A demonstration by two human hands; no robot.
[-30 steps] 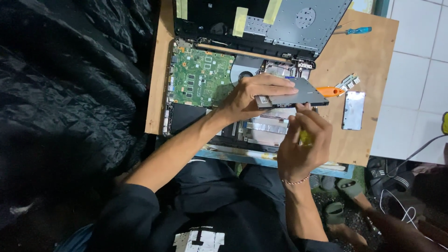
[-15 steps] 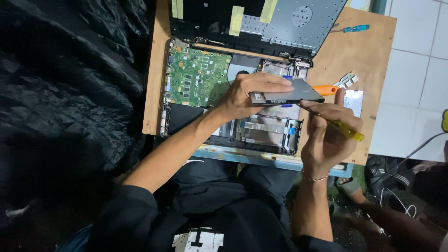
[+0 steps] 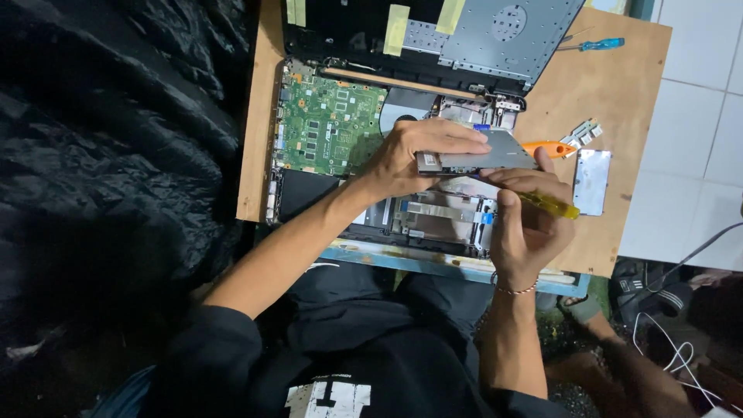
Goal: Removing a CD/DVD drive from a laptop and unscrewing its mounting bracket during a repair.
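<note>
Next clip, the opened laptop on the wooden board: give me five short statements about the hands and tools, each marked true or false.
1. The left hand holds a flat grey drive above the opened laptop. True.
2. The right hand holds a yellow-handled screwdriver. True.
3. The green circuit board is hidden under the laptop's cover. False: it lies exposed at the left of the chassis.
4. A blue-handled screwdriver lies on the wooden board near its far right corner. True.
5. The orange tool is in the right hand. False: it lies on the board beside the drive, with no hand around it.
</note>
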